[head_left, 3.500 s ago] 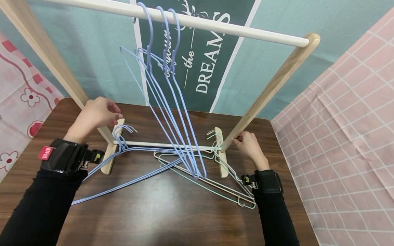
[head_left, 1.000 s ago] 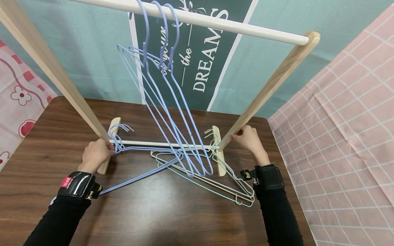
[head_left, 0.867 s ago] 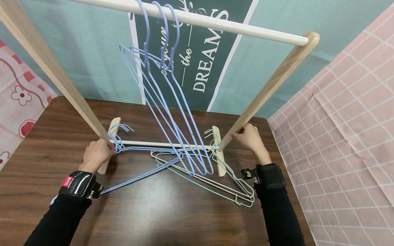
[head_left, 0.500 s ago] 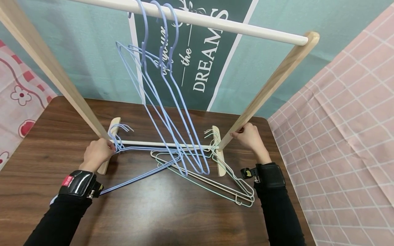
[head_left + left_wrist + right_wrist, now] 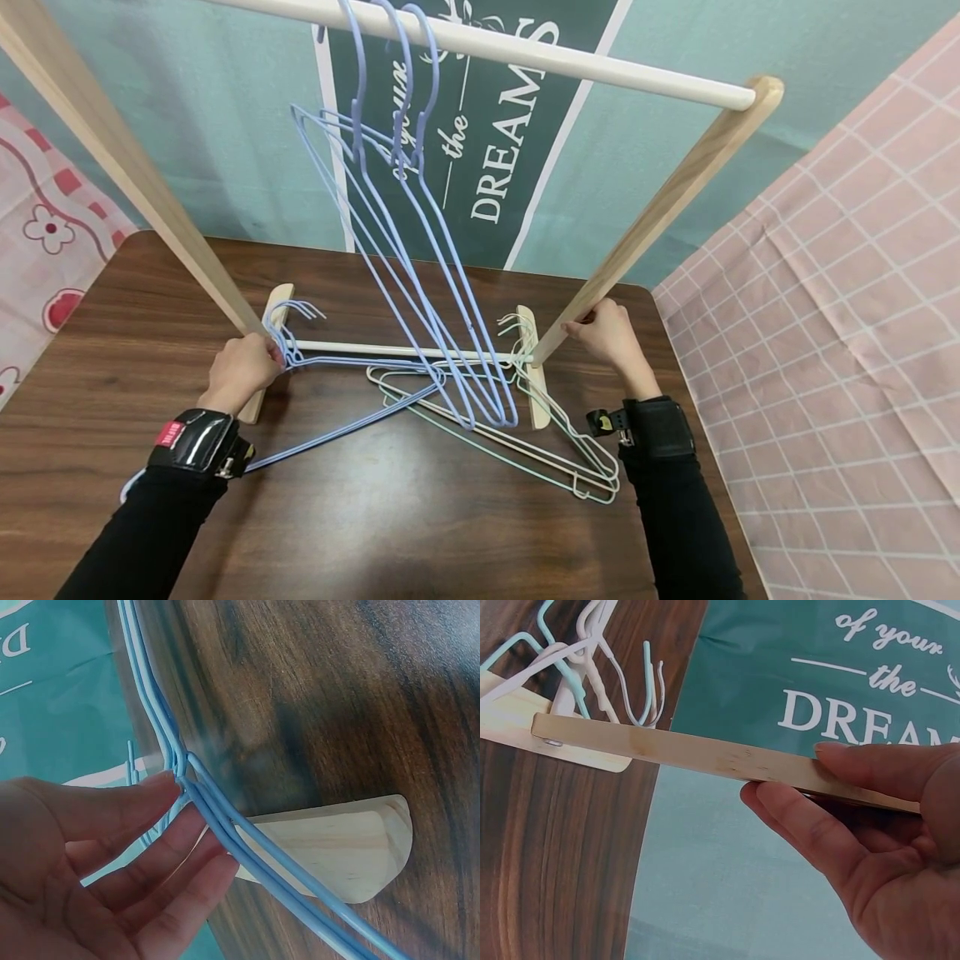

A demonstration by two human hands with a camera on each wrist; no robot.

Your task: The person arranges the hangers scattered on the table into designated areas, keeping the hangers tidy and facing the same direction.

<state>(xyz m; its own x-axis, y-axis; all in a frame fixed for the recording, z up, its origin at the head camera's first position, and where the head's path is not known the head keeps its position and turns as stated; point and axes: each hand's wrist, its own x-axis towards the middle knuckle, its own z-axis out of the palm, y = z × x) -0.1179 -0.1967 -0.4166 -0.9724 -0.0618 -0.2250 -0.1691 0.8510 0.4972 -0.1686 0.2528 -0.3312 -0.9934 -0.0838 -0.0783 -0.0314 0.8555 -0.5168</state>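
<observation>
My left hand [image 5: 243,367] is at the foot of the rack's left post [image 5: 138,183]. Thumb and fingers pinch a bundle of blue hangers [image 5: 262,871] near the necks, where they lie over the rack's wooden foot [image 5: 330,847]. My right hand [image 5: 609,337] grips the rack's right wooden post [image 5: 652,217] low down; the right wrist view shows the post [image 5: 705,757] between thumb and fingers. Three blue hangers [image 5: 361,71] hang from the white top rail [image 5: 570,62]. My left sleeve and wrist strap hide part of the lower blue bundle.
Several white and mint hangers [image 5: 517,445] lean by the right foot [image 5: 538,400], overlapping the blue bundle's end. A white lower rail [image 5: 360,347] joins both feet on the brown table [image 5: 390,533]. Printed cloths hang behind and at both sides.
My left hand has come down from above the left foot onto the blue hangers and stayed there over the last second. The right hand keeps hold of the post; the hanging hangers sway slightly.
</observation>
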